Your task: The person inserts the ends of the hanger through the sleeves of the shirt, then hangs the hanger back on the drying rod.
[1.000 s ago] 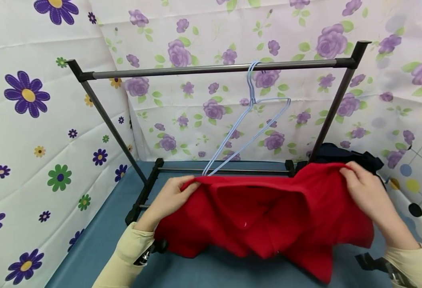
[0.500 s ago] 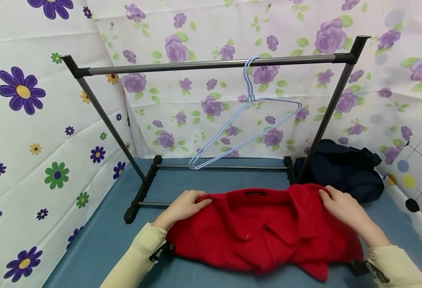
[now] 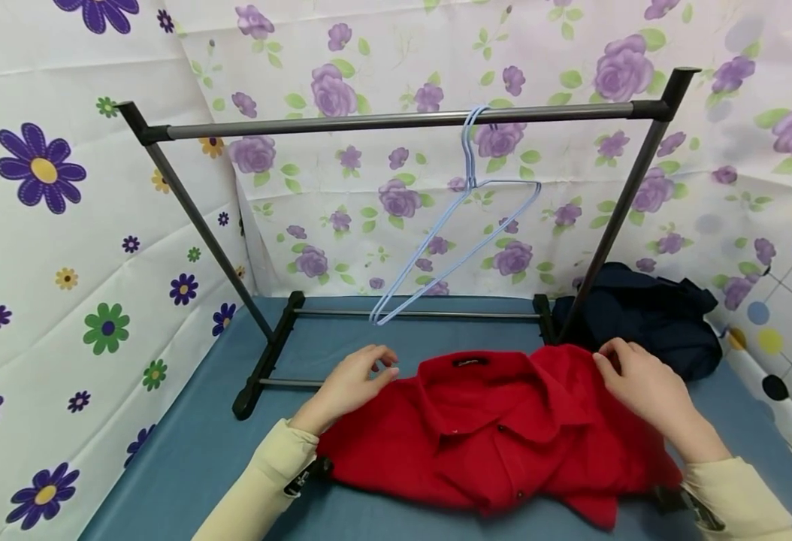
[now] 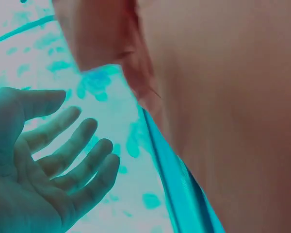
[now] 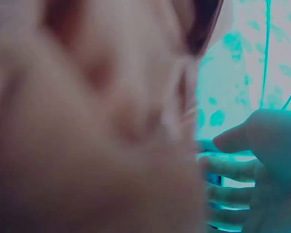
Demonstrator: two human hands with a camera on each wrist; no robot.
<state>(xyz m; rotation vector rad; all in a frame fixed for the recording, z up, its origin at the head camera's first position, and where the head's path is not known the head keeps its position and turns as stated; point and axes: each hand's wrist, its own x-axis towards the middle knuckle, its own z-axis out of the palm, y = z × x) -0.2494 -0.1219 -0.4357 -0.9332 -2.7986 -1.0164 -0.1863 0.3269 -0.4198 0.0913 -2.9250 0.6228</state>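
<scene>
A red collared shirt [image 3: 477,436] lies spread on the blue surface, its collar toward the rack and a dark label inside the neck. My left hand [image 3: 355,383] is beside the shirt's left shoulder, its fingers loosely bent and holding nothing. The left wrist view shows that hand [image 4: 63,165] spread, apart from the red cloth [image 4: 218,97]. At the right shoulder is my right hand [image 3: 646,387], thumb and fingers parted right at the cloth's edge. In the right wrist view its fingers [image 5: 233,170] look relaxed, while blurred cloth [image 5: 97,170] fills the left side.
A dark metal clothes rack [image 3: 369,122] stands behind the shirt. Light blue wire hangers [image 3: 430,239] hang from its bar. Dark navy folded cloth [image 3: 639,319] lies by the rack's right foot. Flower-patterned sheets [image 3: 396,60] line the back and left.
The red shirt has come down from being held up and now lies on the surface. Both hands have loosened their hold on its shoulders. The hangers have swung slightly.
</scene>
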